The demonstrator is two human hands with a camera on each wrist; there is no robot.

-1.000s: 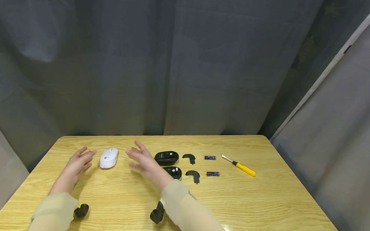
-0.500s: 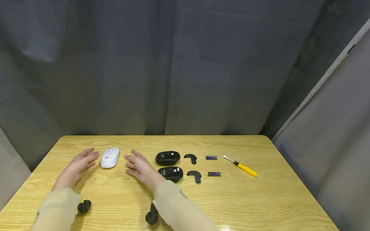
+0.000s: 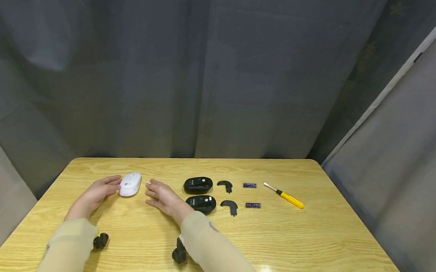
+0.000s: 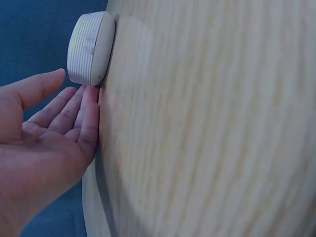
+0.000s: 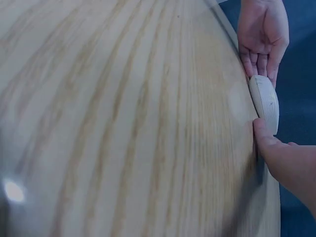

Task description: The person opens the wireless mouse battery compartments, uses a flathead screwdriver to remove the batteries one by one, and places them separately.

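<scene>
A white computer mouse (image 3: 130,184) lies upright at the left of the table. My left hand (image 3: 93,196) is at its left side with relaxed fingers; in the left wrist view the fingertips reach the edge of the mouse (image 4: 91,49), and whether they press on it I cannot tell. Right of the mouse, my right hand (image 3: 167,200) hangs with loosely bent fingers and a small gap to it in the head view. The right wrist view has the mouse (image 5: 265,101) between both hands. Neither hand grips anything.
Two black mice (image 3: 198,185) lie belly up right of my right hand. Beside them are two black hooked covers (image 3: 229,207), two purple batteries (image 3: 253,205) and a screwdriver with a yellow handle (image 3: 290,198). Grey curtains (image 3: 237,89) stand behind the wooden table (image 3: 283,243).
My left hand has moved right, up to the white mouse. The right hand has drawn left and its fingers have lowered and bent a little. The mouse stays in place.
</scene>
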